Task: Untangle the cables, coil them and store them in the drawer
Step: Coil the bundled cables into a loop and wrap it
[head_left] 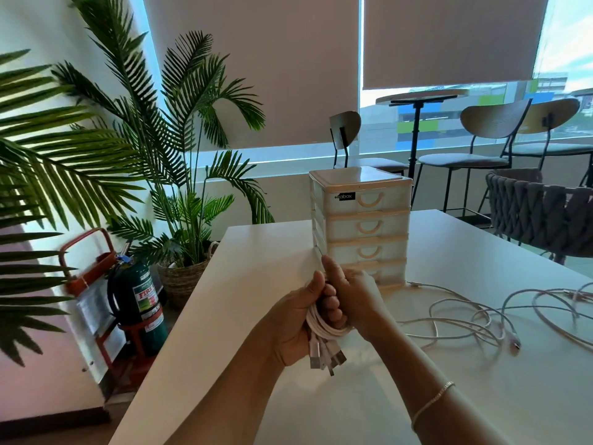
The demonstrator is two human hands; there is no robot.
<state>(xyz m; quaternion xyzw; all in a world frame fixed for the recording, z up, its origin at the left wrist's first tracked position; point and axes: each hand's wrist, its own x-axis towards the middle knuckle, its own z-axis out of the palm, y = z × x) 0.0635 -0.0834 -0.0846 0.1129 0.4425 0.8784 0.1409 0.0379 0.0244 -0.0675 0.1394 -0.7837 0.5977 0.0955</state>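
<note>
Both hands meet over the near middle of the white worktop (256,284), working one bundle. The left hand (295,319) is wrapped round a coiled white cable (324,327), its loops bunched in the fist and several USB plugs (327,356) hanging loose below. The right hand (353,297) is closed on the same coil from the other side, thumb raised, fingers tucked into the loops.

Just beyond the hands stands a small four-drawer plastic organiser (361,224), all its drawers closed as far as can be seen; the lowest is partly hidden behind the hands. To the right, near the organiser's foot, the remaining cables (465,319) lie in a loose tangle spreading toward the right edge of the worktop.

Risks from here, as I judge them:
- The coil looks unsecured, so easing either grip to pull a drawer could let the loops spring open.
- The dangling plugs could catch on a drawer lip as the bundle goes in.
- The organiser looks light; tugging a handle one-handed could drag or tip it.
- It is not clear whether the held cable is free of the tangle; if not, lifting it would drag the pile.
</note>
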